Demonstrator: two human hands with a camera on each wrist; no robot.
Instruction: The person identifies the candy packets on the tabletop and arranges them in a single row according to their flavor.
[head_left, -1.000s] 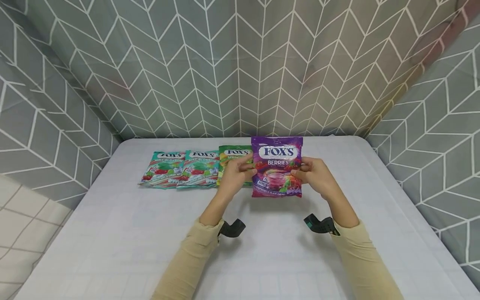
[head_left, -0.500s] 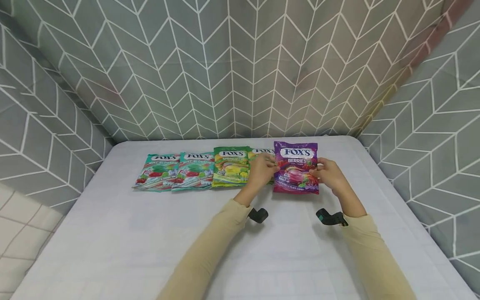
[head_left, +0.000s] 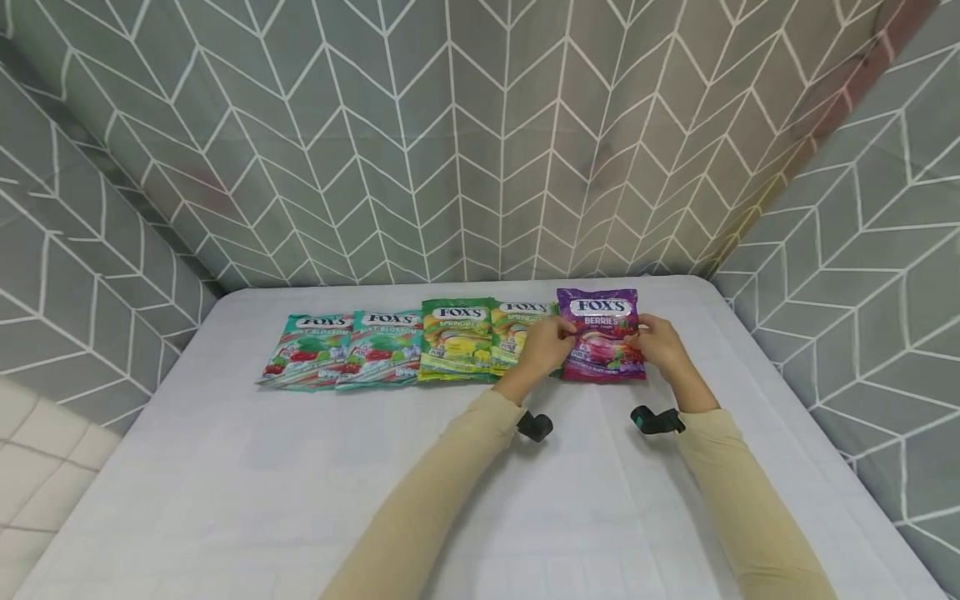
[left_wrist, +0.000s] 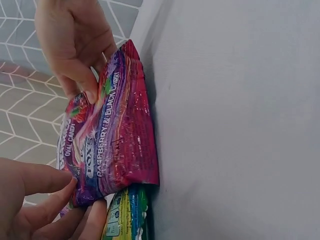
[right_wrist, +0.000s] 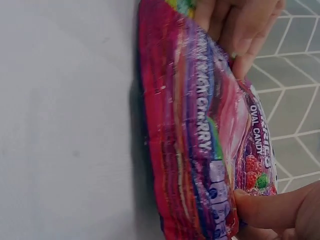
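Observation:
A purple bag of Fox's Berries candy (head_left: pixel 600 354) stands at the right end of a row of candy bags, held between both hands. My left hand (head_left: pixel 547 343) pinches its left edge, overlapping the neighbouring green bag in the head view. At the opposite edge my right hand (head_left: pixel 660 346) grips it with the thumb on the front. Seen from the left wrist, the bag's pink lower edge (left_wrist: pixel 137 135) is close over the white cloth, and a corner of a green and yellow bag (left_wrist: pixel 120 215) shows beside it.
Left of the purple bag lie two green Springtea bags, one (head_left: pixel 457 342) beside the other (head_left: pixel 513 333). Further left are two teal Mint Blossom bags, the inner (head_left: pixel 386 354) and the outer (head_left: pixel 307 354). A patterned curtain (head_left: pixel 480 167) rises behind the white table (head_left: pixel 225 467).
Both hands have carried the purple bag to the right and lowered it toward the table. The second green bag, hidden earlier, now shows beside it.

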